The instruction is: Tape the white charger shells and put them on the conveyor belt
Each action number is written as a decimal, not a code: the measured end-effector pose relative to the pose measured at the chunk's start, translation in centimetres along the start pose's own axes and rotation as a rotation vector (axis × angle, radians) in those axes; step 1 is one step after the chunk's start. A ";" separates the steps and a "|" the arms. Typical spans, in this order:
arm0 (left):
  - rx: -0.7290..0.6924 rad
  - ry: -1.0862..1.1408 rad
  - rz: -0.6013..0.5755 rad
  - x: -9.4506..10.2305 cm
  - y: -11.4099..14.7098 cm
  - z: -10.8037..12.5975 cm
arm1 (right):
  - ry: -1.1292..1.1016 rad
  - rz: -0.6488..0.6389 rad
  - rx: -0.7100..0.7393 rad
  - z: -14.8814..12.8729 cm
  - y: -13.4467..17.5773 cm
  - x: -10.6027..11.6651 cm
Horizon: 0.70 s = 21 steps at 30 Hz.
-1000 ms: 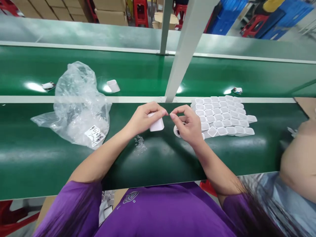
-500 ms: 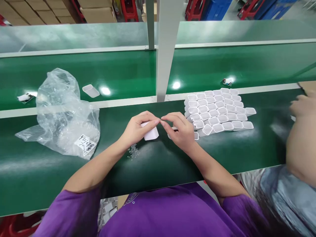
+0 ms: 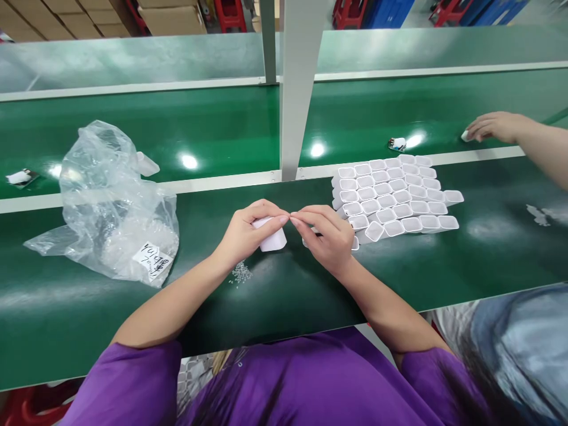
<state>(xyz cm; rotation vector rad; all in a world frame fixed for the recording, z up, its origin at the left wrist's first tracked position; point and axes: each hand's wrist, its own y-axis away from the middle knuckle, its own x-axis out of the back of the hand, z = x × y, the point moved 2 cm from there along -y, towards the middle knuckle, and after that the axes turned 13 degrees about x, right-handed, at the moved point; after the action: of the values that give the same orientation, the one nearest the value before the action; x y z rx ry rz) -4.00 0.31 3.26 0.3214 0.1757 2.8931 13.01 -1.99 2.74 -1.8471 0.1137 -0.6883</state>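
Observation:
My left hand (image 3: 255, 228) is closed around a small white plastic case (image 3: 274, 241), tilted over the table. My right hand (image 3: 326, 234) is in a pinch, its fingertips meeting those of the left hand. Whatever lies between the fingertips is too small to name. Part of a white piece shows beside the right hand, mostly covered by it. Below the left hand lies a little heap of tiny clear pieces (image 3: 241, 273). Close by on the right, white open-topped cases (image 3: 393, 198) stand packed in rows.
A clear plastic bag (image 3: 102, 183) with a handwritten label sits on the left, partly hiding another white case (image 3: 147, 164). A grey post (image 3: 298, 94) rises ahead. On the green conveyor belt (image 3: 231, 130) lie small parts. A co-worker's hand (image 3: 497, 127) touches a white item at right.
My hands stay almost in place, fingertips together. The co-worker's arm has reached forward onto the belt. The white case and small parts on the belt have shifted left.

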 end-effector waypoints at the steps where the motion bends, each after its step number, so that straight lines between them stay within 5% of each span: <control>1: 0.012 0.019 0.002 0.0 0.0 0.0 | 0.007 -0.001 0.015 0.0 0.1 -0.1; 12: 0.154 0.208 -0.045 -0.3 0.0 -0.5 | 0.092 -0.061 0.065 -0.3 0.4 -0.2; 21: -0.061 -0.045 0.142 -0.2 0.3 0.0 | -0.023 -0.032 -0.103 -0.4 0.0 -0.3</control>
<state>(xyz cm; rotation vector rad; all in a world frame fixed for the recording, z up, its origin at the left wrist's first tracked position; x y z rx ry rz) -3.90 -0.05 3.31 0.4025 0.0590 3.0202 12.60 -2.22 2.70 -1.9587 0.1068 -0.6941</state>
